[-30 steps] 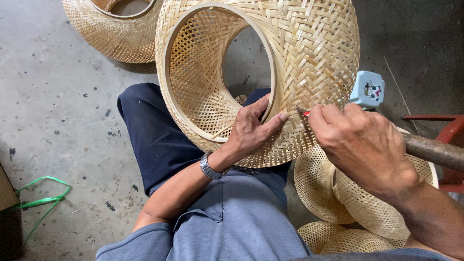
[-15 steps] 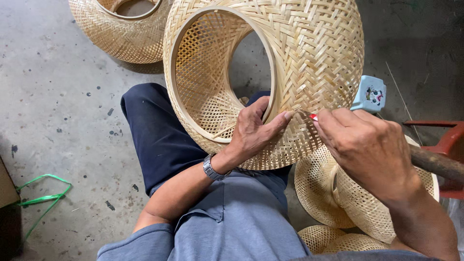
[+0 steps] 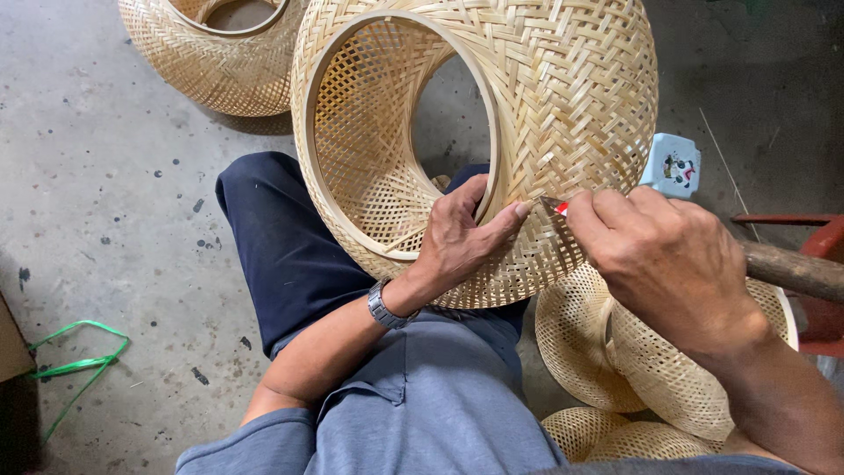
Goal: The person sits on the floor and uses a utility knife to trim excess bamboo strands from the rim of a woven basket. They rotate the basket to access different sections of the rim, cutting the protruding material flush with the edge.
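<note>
A large woven bamboo shade [image 3: 563,97], round with a wide open ring, rests tilted on my lap. My left hand [image 3: 462,237] grips its lower rim, thumb on the outer weave and fingers curled inside the opening. My right hand [image 3: 668,264] is closed on a small red-handled tool [image 3: 556,208] whose metal tip touches the weave just beside my left thumb. A metal watch sits on my left wrist [image 3: 387,305].
A second woven shade [image 3: 211,62] lies on the concrete floor at the top left. More woven pieces [image 3: 615,352] are stacked by my right knee. A light blue device [image 3: 673,164], a wooden handle [image 3: 791,268], a red frame [image 3: 813,237] and a green strap [image 3: 79,361] lie around.
The view has shifted slightly, and the tool tip stays at the weave by my left thumb. Both hands keep the same hold.
</note>
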